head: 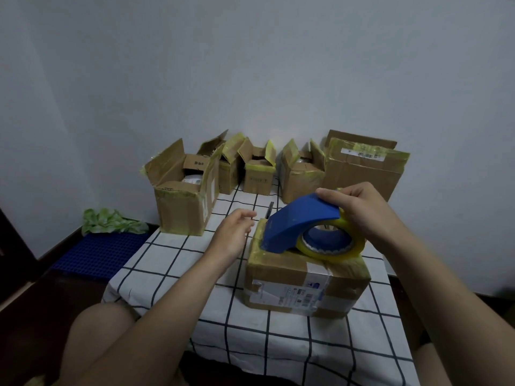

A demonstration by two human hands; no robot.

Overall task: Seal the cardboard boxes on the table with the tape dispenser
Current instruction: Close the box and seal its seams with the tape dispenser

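Blue tape dispenser (pixel 301 222) rests on closed cardboard box (pixel 301 285) at table (pixel 250 344) centre, nose at box's 10 o'clock corner. Right hand (pixel 359 210) fingers curl over dispenser top. Left hand (pixel 234 235) fingers loose, holding nothing, beside box's 9 o'clock edge. Open boxes (pixel 181 196) line 12 o'clock edge, strip of checked cloth (pixel 237 201) between.

A: operator body, what's in shot?
B: left hand (pixel 234 232), right hand (pixel 359 210), both bare; slim fingers (pixel 328 194); bare forearms (pixel 172 296) run to the frame edge
A: legs?
B: bare left knee (pixel 97 335) low left, sliver of bare right leg (pixel 426 369) low right; dark patch (pixel 423 339) beside it, can't tell if fabric
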